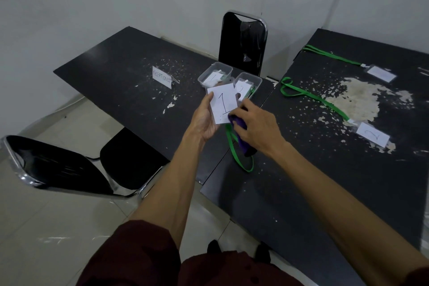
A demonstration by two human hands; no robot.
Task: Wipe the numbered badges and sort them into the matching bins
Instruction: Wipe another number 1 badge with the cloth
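Badges spread over two black tables, so biggest stuff first. Left table (120,76) and right table (325,181) set almost edge to edge, both tops chipped and flaking pale, worst in one big patch on the right one. Black chair with a chrome frame (69,165) at the near left, second chair (242,39) at the far side behind the bins. Bare forearms reaching in from dark red sleeves. Left hand (205,116) curled round the left edge of the badge marked 1 (222,104), holding it up tilted just this side of the bins. Right hand (257,127) bunched round a purple cloth (240,130), pressing it on that badge's lower right corner, so both hands close together at the card. Green lanyard (234,151) dangling below in a loop. Clear left bin (206,74) and right bin (257,81) side by side near the left table's far right corner, cards inside, numbers hard to read. Over on the right table, badge marked 2 (372,137) and a farther badge (380,73), each on a green strap. Small RECEPTIONIST sign (162,76) standing left of the bins.
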